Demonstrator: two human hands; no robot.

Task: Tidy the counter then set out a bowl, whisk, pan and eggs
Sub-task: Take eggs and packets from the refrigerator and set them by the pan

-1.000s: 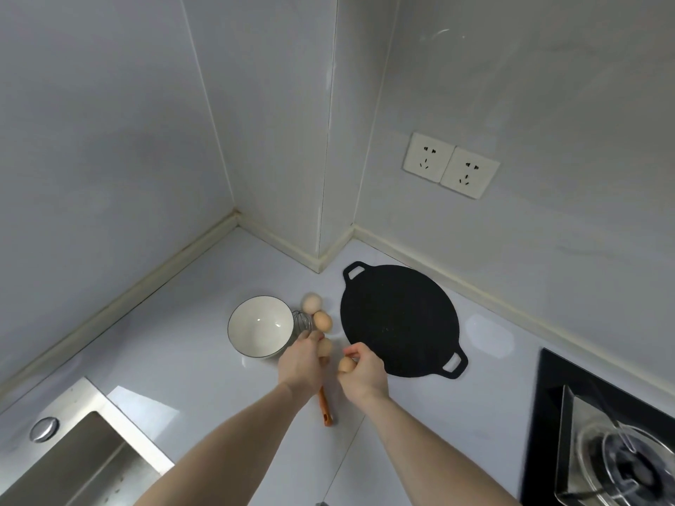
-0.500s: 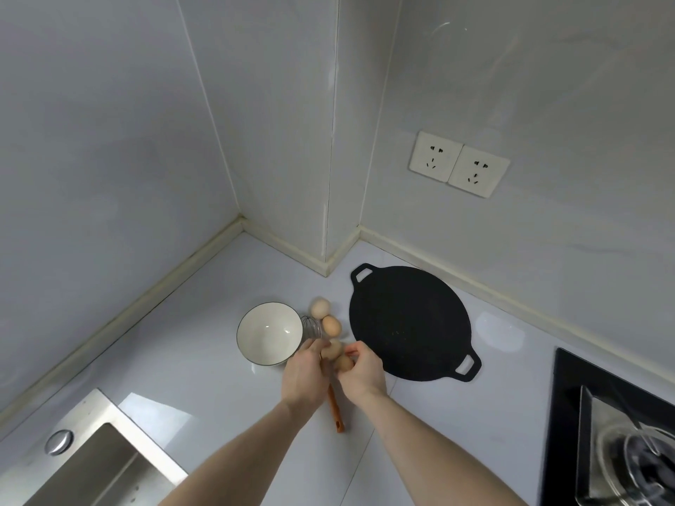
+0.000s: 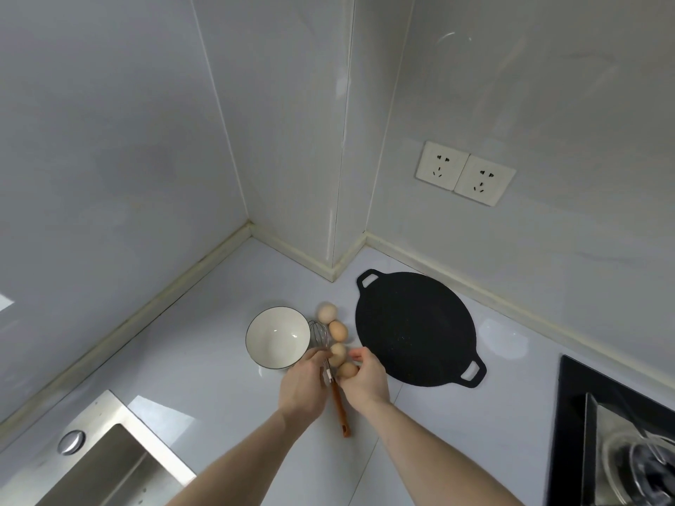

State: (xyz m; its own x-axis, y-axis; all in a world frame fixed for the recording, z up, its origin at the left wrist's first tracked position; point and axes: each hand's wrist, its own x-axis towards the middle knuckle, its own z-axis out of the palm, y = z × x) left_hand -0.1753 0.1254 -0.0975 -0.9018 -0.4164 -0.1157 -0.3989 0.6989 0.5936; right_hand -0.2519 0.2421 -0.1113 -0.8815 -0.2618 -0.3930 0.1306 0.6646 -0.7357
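Hands: left [image 3: 305, 383] curled touching smooth oval egg [image 3: 338, 354]; right [image 3: 365, 379] pinching nearest egg [image 3: 347, 369] beside wire whisk [image 3: 330, 363].

Two bare forearms — no sleeves, no gloves, rings or watch — each ending in a bare grip.

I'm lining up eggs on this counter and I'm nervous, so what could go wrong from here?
1. The four eggs lie loose on the smooth counter with nothing cradling them, so one could roll as the right hand lets go.
2. The left hand works right over the whisk; bumping its handle could push the wires into the row.
3. The bowl sits close beside them, leaving little room.
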